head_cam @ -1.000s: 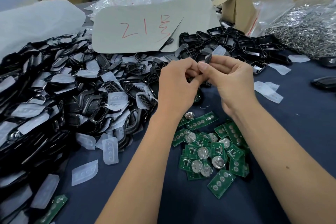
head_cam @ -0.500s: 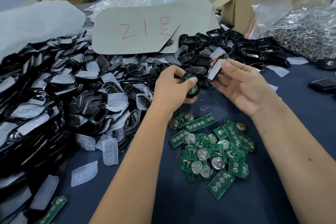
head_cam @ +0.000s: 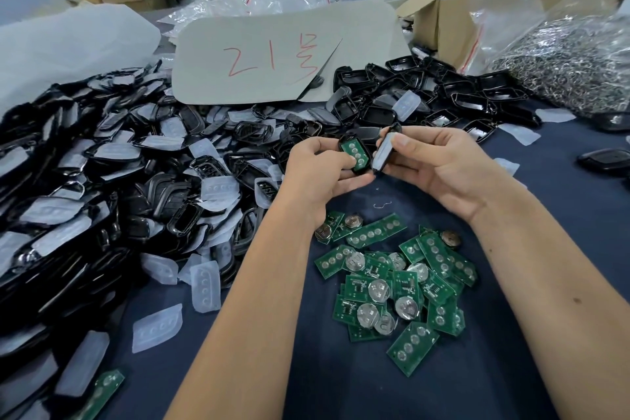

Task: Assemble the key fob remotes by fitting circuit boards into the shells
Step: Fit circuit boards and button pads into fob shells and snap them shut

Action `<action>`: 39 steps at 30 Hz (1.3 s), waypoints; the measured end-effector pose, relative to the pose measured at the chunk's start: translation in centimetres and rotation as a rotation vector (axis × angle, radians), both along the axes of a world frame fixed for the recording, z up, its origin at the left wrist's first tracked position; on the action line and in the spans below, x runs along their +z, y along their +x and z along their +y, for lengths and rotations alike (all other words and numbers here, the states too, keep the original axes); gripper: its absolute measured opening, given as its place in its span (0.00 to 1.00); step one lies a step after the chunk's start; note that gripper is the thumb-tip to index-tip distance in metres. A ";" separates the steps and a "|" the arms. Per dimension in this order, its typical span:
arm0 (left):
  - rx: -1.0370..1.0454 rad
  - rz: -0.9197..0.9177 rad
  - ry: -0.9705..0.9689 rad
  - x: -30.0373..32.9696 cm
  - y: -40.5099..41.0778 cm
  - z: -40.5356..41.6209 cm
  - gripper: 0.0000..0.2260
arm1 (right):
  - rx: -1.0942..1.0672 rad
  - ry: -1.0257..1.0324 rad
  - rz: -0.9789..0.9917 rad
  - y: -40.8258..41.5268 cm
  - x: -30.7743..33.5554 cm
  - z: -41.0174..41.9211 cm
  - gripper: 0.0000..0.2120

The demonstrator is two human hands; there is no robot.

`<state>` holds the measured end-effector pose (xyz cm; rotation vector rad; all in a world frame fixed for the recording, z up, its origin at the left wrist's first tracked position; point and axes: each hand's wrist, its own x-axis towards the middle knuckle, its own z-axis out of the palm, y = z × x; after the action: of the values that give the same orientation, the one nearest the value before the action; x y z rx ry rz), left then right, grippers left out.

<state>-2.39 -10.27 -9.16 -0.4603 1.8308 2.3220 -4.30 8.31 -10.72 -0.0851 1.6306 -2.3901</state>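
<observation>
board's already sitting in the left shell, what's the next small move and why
Probably bring the cover half in the right hand over and press it onto the shell in the left hand. The green board lies seated face up, and the two halves are side by side, apart.

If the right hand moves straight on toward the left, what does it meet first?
Probably the black shell half with the green circuit board in the left hand; the right hand holds a black cover half just beside it.
</observation>
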 end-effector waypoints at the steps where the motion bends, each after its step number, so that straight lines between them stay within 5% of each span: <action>1: 0.002 0.003 0.000 0.0 0.0 0.0 0.09 | -0.004 0.002 -0.004 0.0 0.1 0.0 0.15; 13: 0.054 0.127 -0.057 -0.8 0.7 0.1 0.04 | -0.103 0.084 0.039 0.3 0.0 -0.9 0.14; 28: -0.032 0.532 -0.727 -1.5 1.4 0.8 0.08 | -0.306 0.344 0.156 0.5 -1.2 -2.2 0.15; 35: -0.017 0.557 -0.803 -1.5 1.3 0.4 0.07 | -0.344 0.492 0.252 0.7 -1.3 -2.2 0.25; 39: -0.044 0.553 -0.780 -1.3 1.2 0.0 0.09 | -0.183 0.492 0.311 0.4 -1.1 -1.0 0.13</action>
<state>-1.15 -10.32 -10.48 0.1892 2.9497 1.7148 -3.92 7.32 -11.83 -0.2348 2.4207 -2.0972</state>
